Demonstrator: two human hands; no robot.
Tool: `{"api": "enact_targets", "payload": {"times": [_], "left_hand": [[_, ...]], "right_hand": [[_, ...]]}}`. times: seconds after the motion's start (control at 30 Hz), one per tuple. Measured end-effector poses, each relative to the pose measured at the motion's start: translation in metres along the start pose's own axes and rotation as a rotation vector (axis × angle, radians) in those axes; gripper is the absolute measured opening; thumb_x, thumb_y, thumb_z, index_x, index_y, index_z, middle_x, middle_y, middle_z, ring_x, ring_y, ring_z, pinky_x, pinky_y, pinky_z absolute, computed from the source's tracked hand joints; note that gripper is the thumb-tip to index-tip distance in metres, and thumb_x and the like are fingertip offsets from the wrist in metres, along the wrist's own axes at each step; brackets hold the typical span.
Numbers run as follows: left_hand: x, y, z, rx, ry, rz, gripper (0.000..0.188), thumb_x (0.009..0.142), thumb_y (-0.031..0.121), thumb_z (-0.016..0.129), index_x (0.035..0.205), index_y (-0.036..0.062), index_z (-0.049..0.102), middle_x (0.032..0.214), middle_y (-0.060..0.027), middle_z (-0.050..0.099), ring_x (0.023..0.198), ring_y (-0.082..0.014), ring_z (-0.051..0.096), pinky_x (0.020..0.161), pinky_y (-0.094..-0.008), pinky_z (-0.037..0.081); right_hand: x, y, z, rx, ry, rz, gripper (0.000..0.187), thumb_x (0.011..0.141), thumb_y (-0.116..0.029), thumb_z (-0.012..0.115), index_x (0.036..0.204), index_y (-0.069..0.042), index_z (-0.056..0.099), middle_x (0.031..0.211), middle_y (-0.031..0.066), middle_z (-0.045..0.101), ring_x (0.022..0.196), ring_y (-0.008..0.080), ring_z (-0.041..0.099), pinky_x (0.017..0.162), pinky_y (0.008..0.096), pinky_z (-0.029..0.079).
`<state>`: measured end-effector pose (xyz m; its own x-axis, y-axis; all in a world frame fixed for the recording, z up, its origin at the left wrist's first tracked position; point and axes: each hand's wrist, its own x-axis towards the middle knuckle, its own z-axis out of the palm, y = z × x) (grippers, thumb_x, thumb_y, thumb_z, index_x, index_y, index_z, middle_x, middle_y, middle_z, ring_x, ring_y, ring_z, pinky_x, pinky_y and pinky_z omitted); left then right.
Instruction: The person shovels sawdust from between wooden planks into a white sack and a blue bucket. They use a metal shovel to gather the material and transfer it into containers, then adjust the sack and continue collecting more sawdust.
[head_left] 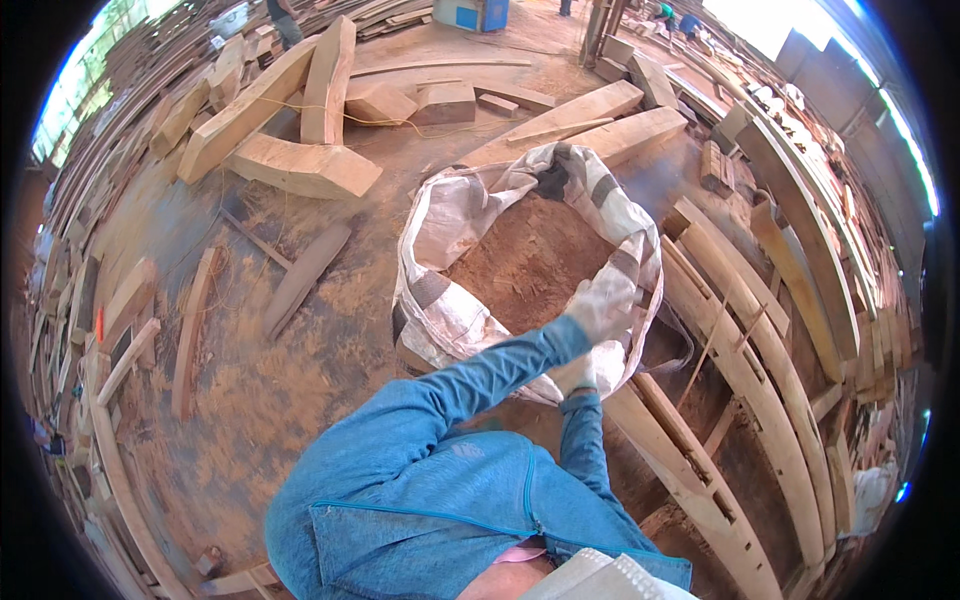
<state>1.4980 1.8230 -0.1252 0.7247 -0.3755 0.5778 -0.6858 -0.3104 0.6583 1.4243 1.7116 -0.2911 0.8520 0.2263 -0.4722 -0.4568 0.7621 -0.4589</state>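
A large white woven sack (450,318) with dark stripes stands wide-mouthed in front of me. Reddish-brown sawdust (540,255) fills much of its inside. My left hand (605,308), in a pale glove, reaches across to the right part of the mouth, against the sack's inner wall. Motion blurs its fingers. Just below it, my right hand (574,372) is at the near right rim, its fingers hidden behind my left hand and forearm. Whether either hand grips the fabric does not show. Both my arms are in blue sleeves.
Long curved timbers with slots (745,365) lie to the right of the sack. Thick beams (305,165) are stacked at the far left, with a thin yellow cord over them. A dark curved plank (308,280) lies on the sawdust-strewn floor. Other people are in the background.
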Motion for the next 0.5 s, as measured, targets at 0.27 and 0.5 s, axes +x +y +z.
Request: {"api": "enact_targets", "payload": {"times": [0.27, 0.5], "left_hand": [[-0.153, -0.138, -0.043, 0.102, -0.230, -1.172, 0.073, 0.094, 0.055, 0.044, 0.142, -0.0003, 0.039, 0.143, -0.0204, 0.044, 0.133, -0.0334, 0.043, 0.108, -0.0358, 0.035], [-0.107, -0.096, -0.089, -1.447, 0.170, -1.605, 0.094, 0.084, 0.077, 0.040, 0.153, 0.0183, 0.015, 0.155, -0.0171, 0.025, 0.135, -0.0409, 0.034, 0.103, -0.0607, 0.032]], "right_hand": [[-0.126, -0.111, 0.282, -0.186, -0.338, -0.527, 0.076, 0.092, -0.064, 0.042, 0.133, 0.000, 0.046, 0.133, 0.0210, 0.051, 0.125, 0.0307, 0.048, 0.108, 0.0458, 0.037], [-0.061, -0.020, 0.305, -0.540, -0.291, -0.849, 0.048, 0.098, -0.025, 0.047, 0.140, -0.002, 0.041, 0.142, 0.0107, 0.045, 0.132, 0.0203, 0.042, 0.110, 0.0342, 0.035]]}}
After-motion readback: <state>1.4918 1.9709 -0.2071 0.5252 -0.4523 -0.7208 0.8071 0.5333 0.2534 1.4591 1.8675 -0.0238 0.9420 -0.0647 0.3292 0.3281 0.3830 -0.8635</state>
